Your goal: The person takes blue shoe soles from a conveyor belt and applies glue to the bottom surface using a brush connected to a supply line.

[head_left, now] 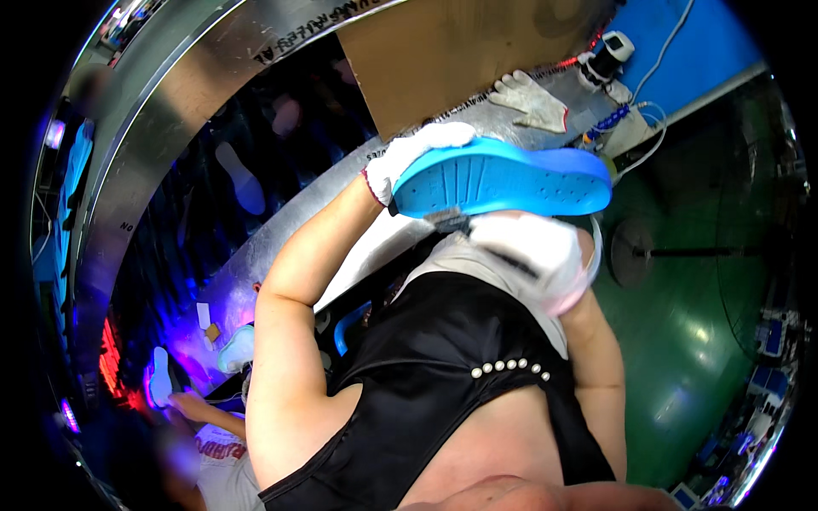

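Note:
My left hand (417,152), in a white knit glove, grips a bright blue shoe sole (511,179) by its left end. The sole is raised and tilted, its grooved and dotted side turned toward me. Just under its lower edge is my right hand (532,247), white-gloved and smeared by motion. It is closed around what looks like a brush (445,219), whose pale tip is at or very near the sole's lower left edge. I cannot tell whether they touch. A clear tube (595,255) runs beside the right wrist.
A metal bench (294,209) curves past a dark bay with pale insoles (240,179). Cardboard (460,60), a loose white glove (532,102) and a black-and-white device (607,61) with cables lie beyond the sole. At lower left, a co-worker's hand (189,404) holds a pale sole (160,377).

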`<action>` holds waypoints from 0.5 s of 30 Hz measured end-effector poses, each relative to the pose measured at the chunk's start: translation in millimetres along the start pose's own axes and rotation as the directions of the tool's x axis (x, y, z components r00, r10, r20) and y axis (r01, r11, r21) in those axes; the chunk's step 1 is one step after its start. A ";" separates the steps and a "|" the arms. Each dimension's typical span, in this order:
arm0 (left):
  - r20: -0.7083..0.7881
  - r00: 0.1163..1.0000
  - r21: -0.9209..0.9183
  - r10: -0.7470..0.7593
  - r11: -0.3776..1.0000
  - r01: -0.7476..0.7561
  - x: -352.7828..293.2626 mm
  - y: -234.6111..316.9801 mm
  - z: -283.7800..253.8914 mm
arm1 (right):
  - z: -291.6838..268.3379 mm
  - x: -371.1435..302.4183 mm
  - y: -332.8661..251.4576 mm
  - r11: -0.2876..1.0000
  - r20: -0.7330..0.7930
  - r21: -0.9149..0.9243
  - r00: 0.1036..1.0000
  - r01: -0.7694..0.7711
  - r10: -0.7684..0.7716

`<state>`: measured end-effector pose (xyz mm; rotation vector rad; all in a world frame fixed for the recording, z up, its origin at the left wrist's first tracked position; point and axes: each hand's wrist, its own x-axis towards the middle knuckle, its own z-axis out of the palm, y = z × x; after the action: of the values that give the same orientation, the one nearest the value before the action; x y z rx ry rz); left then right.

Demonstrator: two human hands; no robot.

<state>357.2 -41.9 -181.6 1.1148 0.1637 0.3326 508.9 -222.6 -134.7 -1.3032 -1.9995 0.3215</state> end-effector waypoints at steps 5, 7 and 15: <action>0.008 1.000 -0.011 -0.012 1.000 0.012 -4.4 -9.8 -24.5 | -5.0 -0.3 12.6 0.998 -0.178 0.059 0.984 0.003 0.007; -0.016 0.976 0.279 0.219 0.938 -0.206 -6.1 -31.7 -48.3 | -6.5 -2.1 17.1 0.999 -0.118 0.001 0.992 0.049 -0.049; -0.333 0.925 -0.117 -0.185 0.981 0.155 -13.2 18.0 -8.6 | -23.3 1.8 11.4 0.978 -0.070 -0.132 0.983 0.161 -0.171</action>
<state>339.1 -31.9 -169.6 0.9401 0.5476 0.3730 532.3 -219.7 -123.7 -1.1953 -2.0708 0.0630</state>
